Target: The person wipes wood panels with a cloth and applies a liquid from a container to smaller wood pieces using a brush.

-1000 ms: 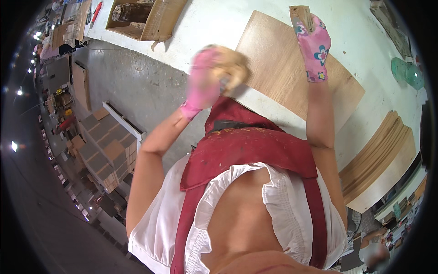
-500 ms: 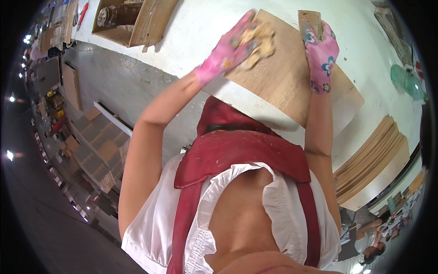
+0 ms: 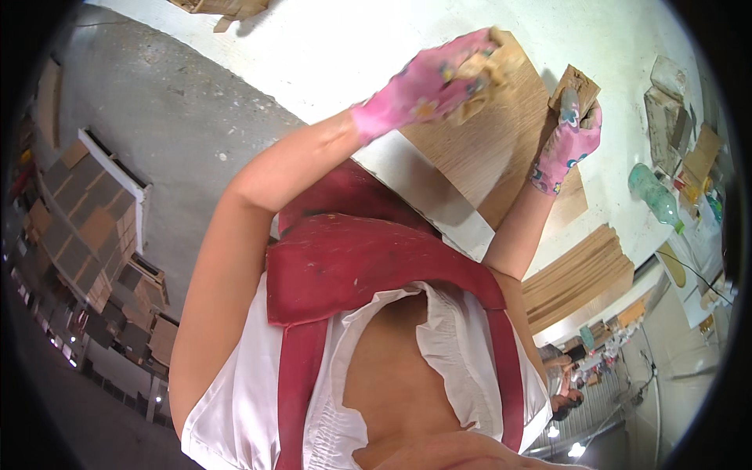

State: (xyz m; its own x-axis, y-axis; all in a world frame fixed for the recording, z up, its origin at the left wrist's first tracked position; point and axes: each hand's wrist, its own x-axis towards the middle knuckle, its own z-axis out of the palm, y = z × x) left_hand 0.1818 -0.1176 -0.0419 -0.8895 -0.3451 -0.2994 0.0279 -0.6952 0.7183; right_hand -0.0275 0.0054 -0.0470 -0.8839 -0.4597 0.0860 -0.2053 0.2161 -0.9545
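Observation:
My left hand, in a pink flowered glove, is closed round a crumpled tan cloth. It presses the cloth over the far part of a wood-grain board that lies on the white table. In a matching glove, my right hand grips a small flat brown piece, worn and stained, with the thumb along its face. That piece is raised beside the board's right edge. What it is exactly I cannot tell.
A stack of thin wood strips lies at the near right. Farther right are a green plastic bottle and a wrapped bundle. A cardboard box shows at the far left of the table. Stacked panels stand on the floor at left.
My left hand has swept the cloth rightward across the board. My right hand has moved off the board's edge to the right, tilting the brown piece. The whole view has turned.

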